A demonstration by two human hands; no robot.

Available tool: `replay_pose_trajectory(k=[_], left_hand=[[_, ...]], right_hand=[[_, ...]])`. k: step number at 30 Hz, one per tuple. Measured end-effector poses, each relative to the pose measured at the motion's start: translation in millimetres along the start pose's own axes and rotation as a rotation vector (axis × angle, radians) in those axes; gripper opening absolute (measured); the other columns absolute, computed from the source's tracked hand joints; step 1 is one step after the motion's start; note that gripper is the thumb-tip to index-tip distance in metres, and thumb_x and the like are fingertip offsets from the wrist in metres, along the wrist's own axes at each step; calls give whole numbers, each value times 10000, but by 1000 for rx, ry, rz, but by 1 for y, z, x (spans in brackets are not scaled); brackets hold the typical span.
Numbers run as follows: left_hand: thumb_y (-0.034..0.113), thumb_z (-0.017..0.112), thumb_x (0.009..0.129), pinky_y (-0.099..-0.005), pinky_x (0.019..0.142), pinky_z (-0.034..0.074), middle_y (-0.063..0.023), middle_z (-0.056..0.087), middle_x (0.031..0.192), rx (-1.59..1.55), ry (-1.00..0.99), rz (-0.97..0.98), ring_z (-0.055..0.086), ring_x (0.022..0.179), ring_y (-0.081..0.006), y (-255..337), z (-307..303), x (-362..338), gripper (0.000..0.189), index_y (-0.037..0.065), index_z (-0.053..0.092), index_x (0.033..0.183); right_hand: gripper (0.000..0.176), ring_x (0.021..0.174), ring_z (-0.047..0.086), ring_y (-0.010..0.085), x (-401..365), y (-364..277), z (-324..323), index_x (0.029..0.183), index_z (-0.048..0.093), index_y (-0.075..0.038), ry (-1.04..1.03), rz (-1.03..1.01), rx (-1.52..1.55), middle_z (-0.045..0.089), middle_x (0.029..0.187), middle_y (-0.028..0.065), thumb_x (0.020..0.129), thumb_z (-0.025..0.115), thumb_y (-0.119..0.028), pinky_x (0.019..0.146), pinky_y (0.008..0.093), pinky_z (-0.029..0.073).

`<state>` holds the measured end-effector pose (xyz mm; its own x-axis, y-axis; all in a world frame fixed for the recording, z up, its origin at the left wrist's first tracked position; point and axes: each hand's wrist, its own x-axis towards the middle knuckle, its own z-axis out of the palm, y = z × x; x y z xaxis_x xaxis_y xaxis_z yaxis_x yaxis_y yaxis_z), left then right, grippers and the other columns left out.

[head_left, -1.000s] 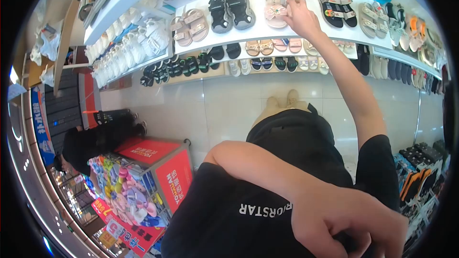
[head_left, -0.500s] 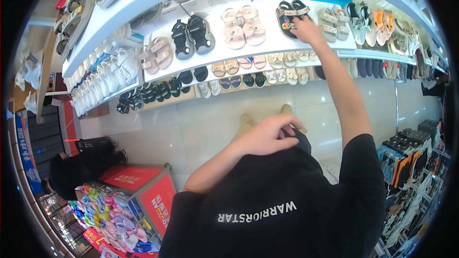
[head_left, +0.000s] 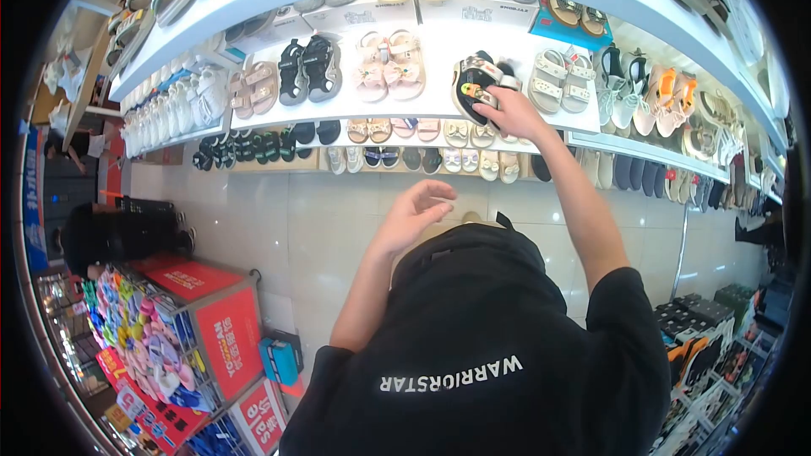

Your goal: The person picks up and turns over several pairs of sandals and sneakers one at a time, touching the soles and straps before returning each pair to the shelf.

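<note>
My right hand [head_left: 517,111] reaches to the white display shelf [head_left: 355,110], its thumb and fingers closed on a black sandal [head_left: 470,83] with patterned straps. The sandal is tilted at the shelf's front edge, and part of its mate shows behind my fingers. Just left of it sits a pair of pale pink sandals with bows [head_left: 389,67]; to the right stand cream sandals with studded straps [head_left: 562,83]. My left hand [head_left: 418,209] hovers in front of my body over the floor, fingers loosely curled and apart, holding nothing.
Black sandals [head_left: 309,72] and beige sandals [head_left: 253,90] stand farther left. A lower shelf holds several pairs of children's shoes [head_left: 460,159]. A red-sided bin [head_left: 226,338] of colourful slippers is at lower left, near a person in black [head_left: 118,232]. Racks [head_left: 710,346] stand at right.
My right hand now grips the black sandal and has drawn it toward the shelf's front edge. My left hand has risen away from my body toward the shelf.
</note>
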<state>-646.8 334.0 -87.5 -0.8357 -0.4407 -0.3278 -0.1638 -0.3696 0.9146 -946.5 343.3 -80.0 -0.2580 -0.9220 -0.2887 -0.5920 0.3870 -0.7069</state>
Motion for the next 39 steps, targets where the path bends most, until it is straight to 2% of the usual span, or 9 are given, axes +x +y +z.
replay_pose_trajectory(k=[4, 7, 9, 12, 19, 25, 27, 30, 39], left_hand=[[240, 557, 1005, -348, 918, 480, -126, 574, 1291, -52, 251, 7, 568, 1186, -222, -5, 20, 3, 407, 35, 481, 1348], [308, 514, 1027, -372, 966, 454, -143, 503, 1371, -102, 381, 118, 508, 1251, -217, -11, 32, 8, 468, 38, 433, 1400], [255, 550, 1005, -364, 980, 450, -139, 532, 1341, -25, 461, 216, 520, 1241, -221, -3, 44, 11, 465, 11, 433, 1384], [167, 596, 968, -347, 1003, 434, -122, 557, 1305, 17, 478, 324, 524, 1223, -203, 5, 62, 6, 457, -18, 440, 1355], [59, 609, 923, -326, 1011, 410, -67, 564, 1232, -13, 385, 345, 519, 1160, -145, 0, 77, 3, 407, -4, 476, 1303], [45, 640, 907, -348, 1052, 382, -73, 537, 1301, -238, 276, 478, 507, 1205, -166, 4, 76, -1, 454, -11, 475, 1326], [67, 664, 904, -354, 1063, 376, -79, 524, 1331, -248, 280, 482, 500, 1226, -174, 14, 76, -3, 508, -17, 456, 1360], [105, 706, 892, -365, 1082, 368, -86, 500, 1381, -236, 245, 467, 485, 1260, -181, 20, 64, -6, 606, -28, 424, 1412], [-49, 669, 836, -334, 1014, 443, -77, 561, 1293, -276, 217, 410, 553, 1179, -159, 22, 42, -15, 620, -49, 432, 1409]], right_hand=[[263, 488, 649, 182, -47, 23, 21, 1040, 628, 3, -1, 15, 451, 700, 712, 100, 979, 572, -247, 538, 309, 513], [257, 645, 680, 140, -80, 35, 47, 1118, 618, 15, -65, -120, 817, 716, 853, 82, 1001, 531, -197, 591, 277, 532], [297, 807, 684, 129, -117, -12, 42, 1217, 586, 20, 24, 31, 1444, 696, 1019, 92, 1009, 501, -174, 660, 263, 550], [328, 936, 666, 137, -141, -12, 60, 1288, 553, 11, -28, 40, 1657, 652, 1152, 107, 1017, 470, -154, 718, 258, 557], [299, 723, 653, 90, -163, 21, 40, 1216, 619, -15, -395, -219, 1179, 696, 910, 64, 970, 568, -177, 613, 244, 529], [216, 482, 562, 58, -152, 13, 53, 1069, 655, 12, -219, -503, 1038, 670, 760, 38, 936, 553, -125, 423, 218, 439], [181, 431, 545, 71, -138, 7, 61, 1007, 633, 25, 34, -889, 895, 642, 718, 39, 914, 516, -77, 368, 227, 407], [161, 474, 581, 81, -149, 0, 36, 946, 616, 25, -271, -665, 844, 617, 702, 51, 880, 478, -28, 391, 233, 440], [160, 432, 572, 83, -138, -15, 37, 925, 597, 43, -370, -717, 879, 622, 680, 47, 875, 452, -3, 381, 226, 453]])
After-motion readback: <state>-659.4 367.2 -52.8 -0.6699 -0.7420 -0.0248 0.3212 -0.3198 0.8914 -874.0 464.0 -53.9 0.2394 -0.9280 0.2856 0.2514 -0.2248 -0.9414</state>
